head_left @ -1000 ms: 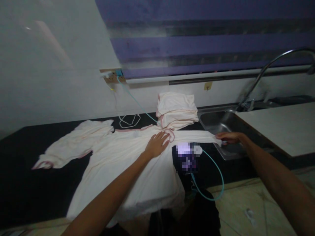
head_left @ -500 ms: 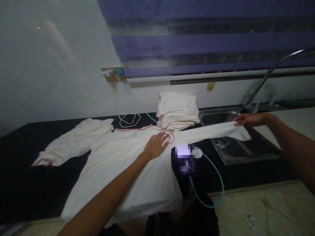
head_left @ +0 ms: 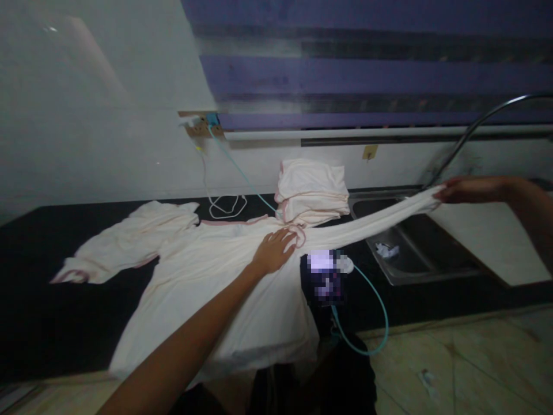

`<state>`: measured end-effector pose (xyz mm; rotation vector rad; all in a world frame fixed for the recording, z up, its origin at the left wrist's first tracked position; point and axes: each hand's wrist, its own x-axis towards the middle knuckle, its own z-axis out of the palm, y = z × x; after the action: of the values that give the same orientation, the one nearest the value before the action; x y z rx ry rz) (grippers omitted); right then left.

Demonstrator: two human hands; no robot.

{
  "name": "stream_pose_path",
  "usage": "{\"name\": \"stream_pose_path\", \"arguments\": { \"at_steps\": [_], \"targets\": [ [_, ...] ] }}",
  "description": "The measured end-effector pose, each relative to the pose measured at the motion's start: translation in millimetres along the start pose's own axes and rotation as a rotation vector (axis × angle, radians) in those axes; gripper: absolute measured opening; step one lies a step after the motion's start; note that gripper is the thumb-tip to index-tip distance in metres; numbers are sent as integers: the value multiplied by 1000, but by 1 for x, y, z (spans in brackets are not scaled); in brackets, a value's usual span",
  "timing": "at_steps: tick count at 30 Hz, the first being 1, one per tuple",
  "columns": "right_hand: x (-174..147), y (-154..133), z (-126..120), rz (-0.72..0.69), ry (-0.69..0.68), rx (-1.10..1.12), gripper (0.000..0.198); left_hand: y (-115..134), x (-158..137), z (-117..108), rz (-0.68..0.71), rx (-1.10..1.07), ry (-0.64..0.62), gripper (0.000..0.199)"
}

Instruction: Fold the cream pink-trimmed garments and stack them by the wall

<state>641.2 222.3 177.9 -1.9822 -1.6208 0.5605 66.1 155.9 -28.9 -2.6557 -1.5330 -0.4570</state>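
Note:
A white long-sleeved garment (head_left: pixel 207 288) with pink trim lies spread over the black counter, its lower edge by the counter's front. My left hand (head_left: pixel 275 251) rests flat on it, fingers spread, beside a ring of pink trim (head_left: pixel 297 235). Out to the right, my right hand (head_left: pixel 453 190) pinches the far end of a long white sleeve-like strip (head_left: pixel 367 227), which is pulled taut and slants upward over the sink. The other sleeve (head_left: pixel 116 248) lies crumpled to the left. Behind the garment sits a stack of folded white cloths (head_left: pixel 313 190) with pink edges.
A steel sink (head_left: pixel 415 253) holds a crumpled white scrap (head_left: pixel 386 249), and a curved faucet (head_left: pixel 470 129) rises behind it. A pale board (head_left: pixel 488 236) lies at the right. A blurred-out device (head_left: pixel 324 276) with a teal cable (head_left: pixel 382 305) is near the garment. A white cord (head_left: pixel 227 207) lies by the wall.
My right hand has moved right and up, drawing the sleeve-like strip tighter and narrower, its end lifted off the sink's front area. My left hand stays on the garment.

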Motion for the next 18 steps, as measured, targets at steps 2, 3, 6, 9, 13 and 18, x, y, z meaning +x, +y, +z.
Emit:
{"name": "stream_pose_path", "arguments": {
  "at_steps": [2,3,6,9,13,18],
  "targets": [
    [-6,-16,-1,134,-108,294,25,1,0,-1,1,-5,-2,55],
    [-9,-25,-1,161,-109,422,23,1,0,-2,0,-6,-5,55],
    [-12,-53,7,103,81,519,15,2,1,-3,-7,-4,-8,54],
    [-15,-83,20,29,203,276,27,1,1,0,-1,-11,-1,53],
    [-21,-114,32,-118,290,-438,41,-1,0,3,6,-22,18,53],
    [-29,-130,40,-149,320,-783,52,2,-1,-1,1,-31,32,51]
  ]
}}
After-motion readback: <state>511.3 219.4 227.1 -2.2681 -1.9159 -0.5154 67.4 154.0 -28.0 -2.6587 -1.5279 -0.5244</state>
